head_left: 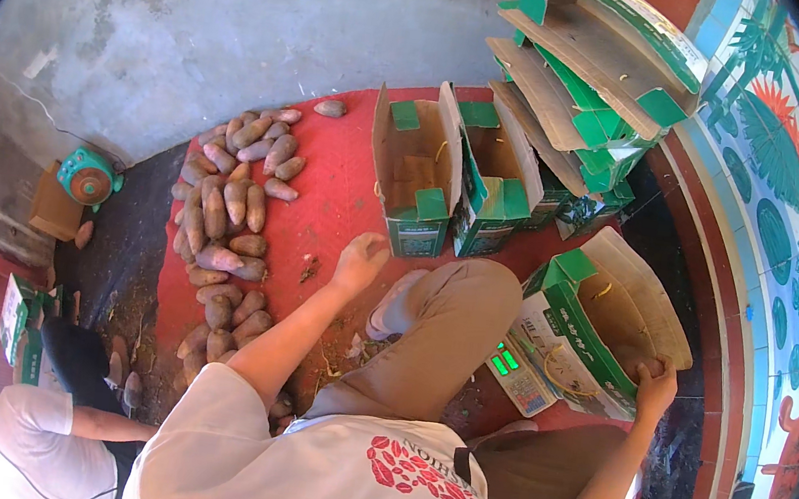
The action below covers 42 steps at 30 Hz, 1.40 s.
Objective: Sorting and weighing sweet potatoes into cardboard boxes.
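Note:
My right hand (656,389) grips the near right rim of an open green-and-white cardboard box (564,335), with the thumb over its edge. The box is tilted and rests on a digital scale (524,385) with a lit green display. A cord handle hangs on its near side, and the part of the inside that shows is bare cardboard. My left hand (360,263) hovers over the red mat (331,201), left of my bent knee. Its fingers are curled together with nothing seen in them. Left of it lies a long pile of brown and pinkish tubers (235,204).
Two open boxes (420,167) (493,181) stand beyond my knee. More flattened or open boxes (580,82) are stacked at the far right by a tiled wall. A teal round device (89,179) sits by a brown carton (56,204). Another person (49,426) sits at the lower left.

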{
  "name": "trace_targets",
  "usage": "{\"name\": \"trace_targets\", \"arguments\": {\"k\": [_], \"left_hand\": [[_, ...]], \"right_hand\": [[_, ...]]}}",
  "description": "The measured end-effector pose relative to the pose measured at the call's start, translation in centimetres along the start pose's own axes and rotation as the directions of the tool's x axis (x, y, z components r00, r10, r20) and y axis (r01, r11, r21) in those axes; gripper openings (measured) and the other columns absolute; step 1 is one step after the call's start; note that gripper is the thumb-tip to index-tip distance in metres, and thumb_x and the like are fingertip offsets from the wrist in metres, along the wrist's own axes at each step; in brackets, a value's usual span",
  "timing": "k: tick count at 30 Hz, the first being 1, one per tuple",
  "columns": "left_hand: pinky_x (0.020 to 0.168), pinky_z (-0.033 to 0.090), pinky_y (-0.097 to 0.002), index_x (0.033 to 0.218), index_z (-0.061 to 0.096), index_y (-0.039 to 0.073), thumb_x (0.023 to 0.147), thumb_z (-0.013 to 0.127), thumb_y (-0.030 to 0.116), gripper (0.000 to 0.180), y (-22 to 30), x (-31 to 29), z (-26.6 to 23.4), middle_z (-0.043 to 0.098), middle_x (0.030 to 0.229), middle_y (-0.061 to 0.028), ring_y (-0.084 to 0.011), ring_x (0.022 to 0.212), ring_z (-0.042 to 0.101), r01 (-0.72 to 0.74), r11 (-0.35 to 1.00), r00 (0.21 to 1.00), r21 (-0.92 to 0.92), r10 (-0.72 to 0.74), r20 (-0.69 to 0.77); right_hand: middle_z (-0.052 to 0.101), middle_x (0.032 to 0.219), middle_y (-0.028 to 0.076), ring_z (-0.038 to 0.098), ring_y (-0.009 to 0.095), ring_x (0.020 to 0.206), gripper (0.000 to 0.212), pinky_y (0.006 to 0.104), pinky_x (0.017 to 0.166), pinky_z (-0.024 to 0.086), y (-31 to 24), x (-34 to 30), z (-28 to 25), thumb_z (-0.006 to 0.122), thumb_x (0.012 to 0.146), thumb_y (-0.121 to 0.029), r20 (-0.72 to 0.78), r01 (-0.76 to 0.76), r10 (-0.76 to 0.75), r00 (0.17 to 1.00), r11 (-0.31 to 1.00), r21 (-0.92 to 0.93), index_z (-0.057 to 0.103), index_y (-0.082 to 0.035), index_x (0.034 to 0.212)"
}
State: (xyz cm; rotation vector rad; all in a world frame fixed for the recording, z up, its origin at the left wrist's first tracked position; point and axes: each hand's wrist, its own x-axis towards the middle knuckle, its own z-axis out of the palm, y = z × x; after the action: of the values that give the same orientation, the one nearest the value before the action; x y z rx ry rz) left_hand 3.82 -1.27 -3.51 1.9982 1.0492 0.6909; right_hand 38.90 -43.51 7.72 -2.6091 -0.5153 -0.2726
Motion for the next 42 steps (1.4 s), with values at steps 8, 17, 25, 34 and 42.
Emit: {"name": "trace_targets", "arguments": {"k": [8, 17, 25, 34, 42], "left_hand": [[0.085, 0.044, -0.0371, 0.103, 0.059, 0.002, 0.077, 0.063, 0.021, 0.033, -4.1, -1.8, 0.9, 0.06, 0.104, -0.0187, -0.0326, 0.099, 0.056, 0.093, 0.996, 0.996, -0.008, -0.093, 0.017], [0.082, 0.046, -0.0391, 0.099, 0.06, 0.003, 0.077, 0.061, 0.027, 0.032, -6.1, -6.2, 0.2, 0.061, 0.098, -0.0198, -0.0337, 0.096, 0.058, 0.231, 0.928, 0.91, 0.293, -0.312, 0.272], [0.075, 0.047, -0.0408, 0.099, 0.063, 0.007, 0.076, 0.059, 0.021, 0.027, -30.9, -18.0, -9.4, 0.06, 0.097, -0.0219, -0.0358, 0.092, 0.058, -0.247, 0.688, 0.746, 0.683, -0.315, 0.587], [0.081, 0.047, -0.0323, 0.106, 0.059, 0.013, 0.067, 0.067, 0.023, 0.041, -3.9, -22.5, -13.2, 0.061, 0.103, -0.0122, -0.0269, 0.095, 0.059, 0.671, 0.729, 0.736, -0.138, -0.632, 0.241], [0.083, 0.046, -0.0314, 0.11, 0.057, 0.014, 0.066, 0.068, 0.024, 0.046, -3.9, -23.0, -13.2, 0.06, 0.107, -0.0107, -0.0255, 0.098, 0.058, 0.559, 0.8, 0.738, 0.217, -0.6, 0.31]], "right_hand": [[0.062, 0.082, 0.019, 0.061, 0.036, 0.075, 0.014, 0.0419, 0.065, 0.047, -0.7, -0.3, 1.2, 0.059, 0.08, -0.014, -0.135, 0.061, -0.071, 0.988, 0.995, -0.076, 0.06, -0.003, 0.088], [0.061, 0.081, 0.019, 0.058, 0.037, 0.074, 0.019, 0.0431, 0.064, 0.045, -1.9, -1.2, 0.3, 0.057, 0.084, -0.02, -0.231, 0.014, -0.026, 0.973, 0.998, -0.054, 0.059, -0.002, 0.084], [0.058, 0.079, 0.016, 0.056, 0.035, 0.074, 0.018, 0.0399, 0.064, 0.044, -4.3, -1.1, 0.7, 0.053, 0.087, -0.018, -0.364, 0.187, -0.148, 0.92, 0.98, 0.074, 0.057, -0.001, 0.084], [0.059, 0.082, 0.015, 0.059, 0.031, 0.076, 0.02, 0.0356, 0.066, 0.045, -1.8, -2.3, -1.1, 0.053, 0.088, -0.019, -0.423, 0.128, -0.073, 0.903, 0.986, 0.104, 0.059, -0.001, 0.087], [0.058, 0.081, 0.014, 0.058, 0.031, 0.075, 0.017, 0.0359, 0.065, 0.045, -1.4, -2.1, 0.0, 0.054, 0.087, -0.019, -0.5, 0.183, -0.138, 0.855, 0.982, 0.041, 0.058, -0.002, 0.087]]}}
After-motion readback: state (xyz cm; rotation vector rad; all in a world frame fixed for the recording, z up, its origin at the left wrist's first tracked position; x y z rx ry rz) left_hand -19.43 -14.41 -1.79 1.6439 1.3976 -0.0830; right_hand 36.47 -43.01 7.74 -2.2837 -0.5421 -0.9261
